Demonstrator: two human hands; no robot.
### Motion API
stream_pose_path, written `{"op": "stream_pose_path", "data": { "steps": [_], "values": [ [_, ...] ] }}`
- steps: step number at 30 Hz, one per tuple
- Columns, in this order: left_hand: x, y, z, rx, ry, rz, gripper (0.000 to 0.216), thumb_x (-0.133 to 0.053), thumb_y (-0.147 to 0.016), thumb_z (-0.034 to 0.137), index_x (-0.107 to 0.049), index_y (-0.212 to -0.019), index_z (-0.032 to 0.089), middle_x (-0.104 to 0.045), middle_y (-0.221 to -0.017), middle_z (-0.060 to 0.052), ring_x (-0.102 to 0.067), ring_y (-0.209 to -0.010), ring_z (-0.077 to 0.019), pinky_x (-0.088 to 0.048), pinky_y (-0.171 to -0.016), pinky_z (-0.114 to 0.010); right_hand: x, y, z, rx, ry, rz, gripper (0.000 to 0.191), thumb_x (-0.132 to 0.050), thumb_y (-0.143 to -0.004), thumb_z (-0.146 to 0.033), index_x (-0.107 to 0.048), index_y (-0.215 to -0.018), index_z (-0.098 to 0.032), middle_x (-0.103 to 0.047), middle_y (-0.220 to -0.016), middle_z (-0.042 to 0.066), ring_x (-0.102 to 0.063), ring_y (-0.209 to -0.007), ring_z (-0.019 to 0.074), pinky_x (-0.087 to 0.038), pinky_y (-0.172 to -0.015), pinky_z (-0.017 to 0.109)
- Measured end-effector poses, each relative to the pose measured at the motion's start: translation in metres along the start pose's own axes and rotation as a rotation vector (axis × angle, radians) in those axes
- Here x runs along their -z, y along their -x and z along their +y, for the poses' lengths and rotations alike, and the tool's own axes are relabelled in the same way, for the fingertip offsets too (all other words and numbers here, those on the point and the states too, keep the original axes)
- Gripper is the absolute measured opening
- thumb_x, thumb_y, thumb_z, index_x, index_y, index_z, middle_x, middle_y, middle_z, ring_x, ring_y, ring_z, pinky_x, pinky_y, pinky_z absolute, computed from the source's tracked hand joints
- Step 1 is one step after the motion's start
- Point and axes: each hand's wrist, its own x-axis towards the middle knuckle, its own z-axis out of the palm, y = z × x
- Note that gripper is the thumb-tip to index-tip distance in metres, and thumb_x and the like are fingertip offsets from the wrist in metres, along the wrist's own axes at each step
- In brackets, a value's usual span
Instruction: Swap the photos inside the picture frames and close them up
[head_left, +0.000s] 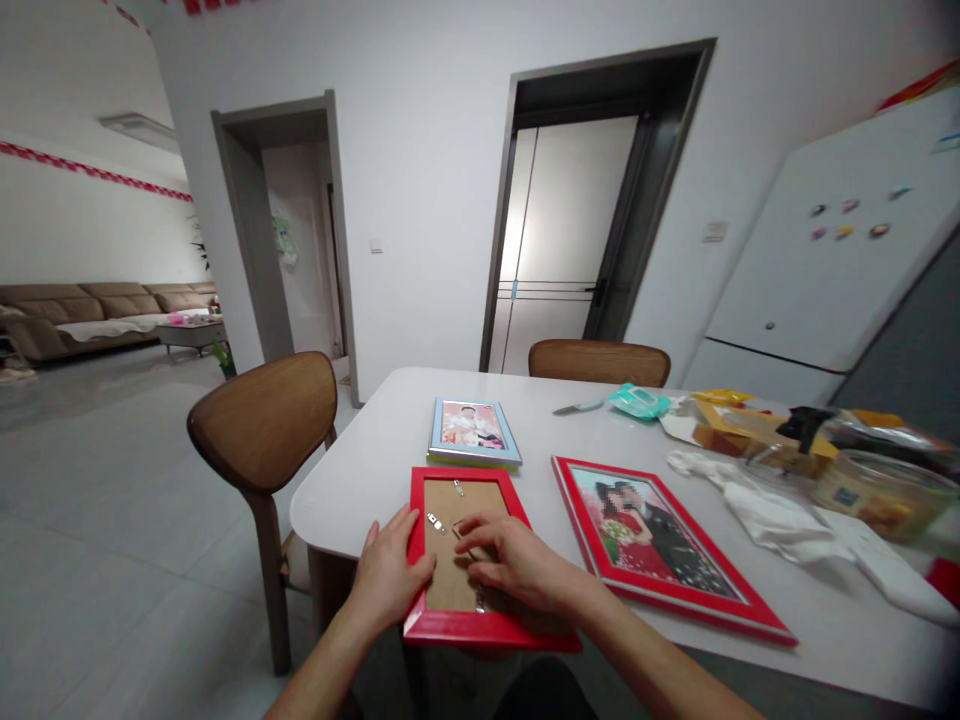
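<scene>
A red picture frame [450, 625] lies face down at the near edge of the white table [360, 470], its brown backing board up with small metal clips. My left hand [386, 575] grips the frame's left edge, thumb over the red border. My right hand [514, 560] rests on the backing board, fingers curled against it near a clip. A larger red-framed photo [660, 545] lies face up to the right. A small blue-framed photo [472, 432] lies behind.
Two wooden chairs stand at the table, one at the left [262, 425], one at the far side [598, 360]. White cloth [757, 500], a glass jar [881, 495], a wipes pack [637, 400] and bags crowd the table's right. A fridge [832, 260] stands at right.
</scene>
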Motion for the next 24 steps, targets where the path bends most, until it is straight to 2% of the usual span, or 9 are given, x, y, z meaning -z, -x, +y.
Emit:
{"op": "stream_pose_path", "data": {
  "steps": [2,5,11,14,18,21,24],
  "values": [
    [0.0,0.0,0.0,0.002,0.0,0.004,0.054,-0.043,-0.069,0.032,-0.037,-0.121,0.017,-0.038,-0.128,-0.006,-0.031,-0.119,-0.0186,-0.015,-0.101,-0.037,0.006,0.012,0.001,0.004,-0.039,-0.068,0.021,-0.056,-0.065,-0.02,-0.065,-0.084,-0.022,-0.05,-0.111,0.003,-0.045,-0.103,0.016,-0.033,-0.09,0.028],
    [0.0,0.001,0.001,0.005,-0.002,-0.003,0.054,-0.043,-0.069,0.031,-0.037,-0.121,0.017,-0.038,-0.129,-0.006,-0.031,-0.119,-0.0187,-0.014,-0.101,-0.038,0.007,0.02,-0.001,0.013,-0.054,-0.091,0.019,-0.057,-0.064,-0.02,-0.066,-0.081,-0.024,-0.046,-0.117,0.003,-0.041,-0.108,0.0173,-0.028,-0.094,0.032],
    [0.002,0.001,0.003,0.016,-0.013,-0.012,0.053,-0.043,-0.069,0.03,-0.038,-0.12,0.017,-0.037,-0.129,-0.005,-0.03,-0.12,-0.018,-0.015,-0.101,-0.037,-0.002,0.018,-0.004,0.033,-0.034,0.0,0.011,-0.058,-0.065,-0.022,-0.067,-0.069,-0.024,-0.05,-0.11,0.001,-0.042,-0.105,0.0166,-0.03,-0.092,0.031],
    [0.003,0.0,0.004,0.034,-0.005,-0.02,0.053,-0.043,-0.069,0.031,-0.038,-0.12,0.018,-0.037,-0.129,-0.005,-0.029,-0.12,-0.0177,-0.014,-0.101,-0.036,-0.003,0.012,0.002,0.031,-0.038,0.052,0.016,-0.054,-0.069,-0.023,-0.066,-0.079,-0.023,-0.054,-0.105,0.003,-0.047,-0.099,0.0157,-0.033,-0.088,0.029],
    [0.003,0.0,0.009,0.041,0.004,-0.039,0.054,-0.042,-0.069,0.03,-0.037,-0.121,0.018,-0.036,-0.13,-0.005,-0.028,-0.121,-0.0183,-0.011,-0.101,-0.038,0.0,-0.012,0.017,-0.099,0.12,0.226,0.028,-0.042,-0.077,-0.025,-0.059,-0.098,-0.018,-0.058,-0.1,0.006,-0.05,-0.092,0.0148,-0.036,-0.082,0.025],
    [0.002,-0.001,0.013,0.038,0.008,-0.055,0.054,-0.042,-0.069,0.03,-0.037,-0.121,0.017,-0.036,-0.13,-0.005,-0.027,-0.121,-0.0188,-0.01,-0.101,-0.04,0.0,-0.035,0.031,-0.237,0.305,0.268,0.027,-0.04,-0.077,-0.024,-0.062,-0.089,-0.015,-0.06,-0.088,0.008,-0.051,-0.084,0.0162,-0.036,-0.075,0.025],
    [0.0,-0.003,0.015,0.026,0.019,-0.059,0.054,-0.042,-0.069,0.029,-0.037,-0.121,0.016,-0.035,-0.13,-0.006,-0.028,-0.121,-0.018,-0.011,-0.101,-0.039,-0.005,-0.05,0.04,-0.3,0.358,0.279,0.027,-0.04,-0.077,-0.025,-0.065,-0.082,-0.014,-0.058,-0.085,0.011,-0.049,-0.085,0.0196,-0.035,-0.072,0.029]
  ]
}}
